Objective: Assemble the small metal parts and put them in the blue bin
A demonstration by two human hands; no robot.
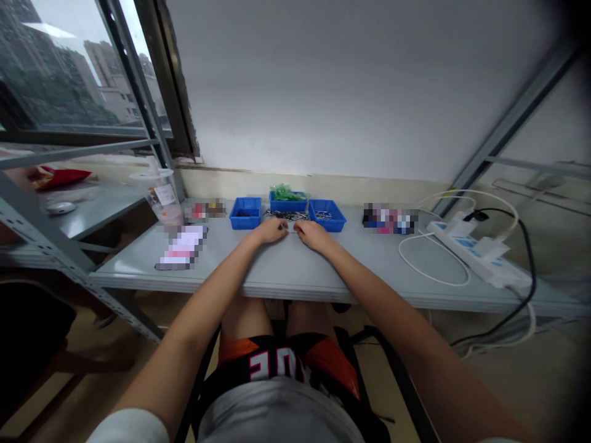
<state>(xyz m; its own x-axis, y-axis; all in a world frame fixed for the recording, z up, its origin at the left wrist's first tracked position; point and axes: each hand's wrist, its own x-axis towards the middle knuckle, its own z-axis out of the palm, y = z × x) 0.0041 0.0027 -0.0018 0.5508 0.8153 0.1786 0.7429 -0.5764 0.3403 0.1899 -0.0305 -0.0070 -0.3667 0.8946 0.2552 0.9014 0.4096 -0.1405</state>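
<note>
Over the middle of the grey shelf table (295, 271), my left hand (273, 231) and my right hand (310, 235) meet with a small gap between them. Fingers on both are curled and pinched together. A thin, light-coloured piece (292, 230) shows between the fingertips, too small to name. Just behind the hands lies a heap of small dark and shiny metal parts (286, 215). Around it stand a left blue bin (234, 221) with dark contents, a right blue bin (341, 223) with thin metallic pieces, and a back blue bin (289, 206) heaped with green pieces (287, 193).
At the left are a phone (183, 247) and a lidded drink cup (162, 197). A power strip (480, 252) with chargers and a looping white cable (406, 258) lies at the right. A blurred item (390, 219) sits right of the bins. Metal shelf posts (46, 240) flank the table.
</note>
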